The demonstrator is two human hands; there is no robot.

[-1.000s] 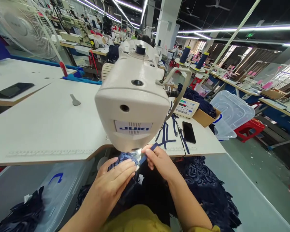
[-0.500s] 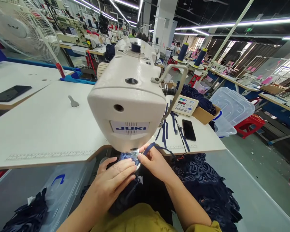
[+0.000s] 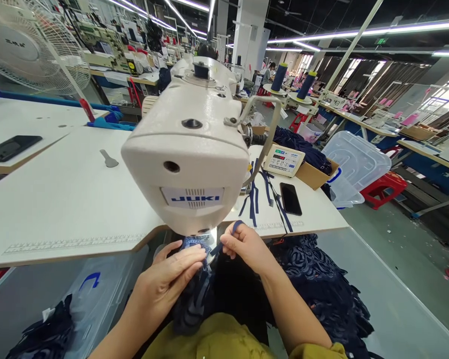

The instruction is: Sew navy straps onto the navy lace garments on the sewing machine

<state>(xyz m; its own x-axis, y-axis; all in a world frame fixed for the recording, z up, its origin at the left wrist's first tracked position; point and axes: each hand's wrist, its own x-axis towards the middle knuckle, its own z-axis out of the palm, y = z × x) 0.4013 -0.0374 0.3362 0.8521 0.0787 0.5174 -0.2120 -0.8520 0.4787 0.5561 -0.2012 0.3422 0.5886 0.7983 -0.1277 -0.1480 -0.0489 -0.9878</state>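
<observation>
Beneath the head of the white sewing machine [image 3: 185, 154], a piece of navy lace fabric [image 3: 191, 242] lies in the light at the needle area, and dark cloth hangs from it towards my lap. My left hand [image 3: 172, 275] rests on the lace with its fingers stretched out flat and the thumb apart. Just right of the needle area, my right hand [image 3: 247, 245] pinches a narrow navy strap [image 3: 238, 226]. One end of the strap reaches down to the lace; a loop rises above the fingers. The machine head hides the needle.
Navy strap pieces [image 3: 253, 199], a phone [image 3: 291, 199] and a control panel [image 3: 284, 159] are on the table [image 3: 78, 199] to the right. Dark lace pieces [image 3: 322, 284] are heaped below its edge. A metal plate [image 3: 109, 158] lies left, near a fan [image 3: 11, 42].
My right hand has moved a little to the right, away from the needle area, with the strap still pinched. The strap no longer trails across the table edge. My left hand stays on the lace.
</observation>
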